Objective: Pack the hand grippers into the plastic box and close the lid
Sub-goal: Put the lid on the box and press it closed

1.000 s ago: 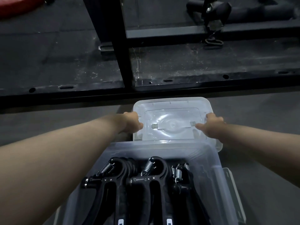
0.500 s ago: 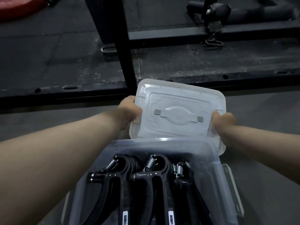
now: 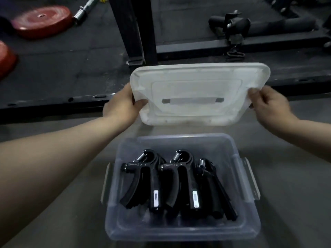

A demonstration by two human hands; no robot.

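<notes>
The clear plastic box (image 3: 180, 231) stands open on the grey floor in front of me. Several black hand grippers (image 3: 179, 181) with steel springs lie side by side inside it. The white translucent lid (image 3: 195, 86) is lifted off the floor and tilted up, its face toward me, above and beyond the box's far wall. My left hand (image 3: 120, 106) grips the lid's left edge, thumb on its face. My right hand (image 3: 268, 106) grips the lid's right edge. The lid is apart from the box rim.
Grey latch flaps (image 3: 250, 179) hang open on both short sides of the box. A black rack upright (image 3: 132, 29) and base rails stand just beyond the lid. Red weight plates (image 3: 41, 22) and a barbell end lie at the far left on dark matting.
Both hands have lifted the lid off the floor behind the box and tipped it upright toward me. The view has pulled back, so the whole box shows.
</notes>
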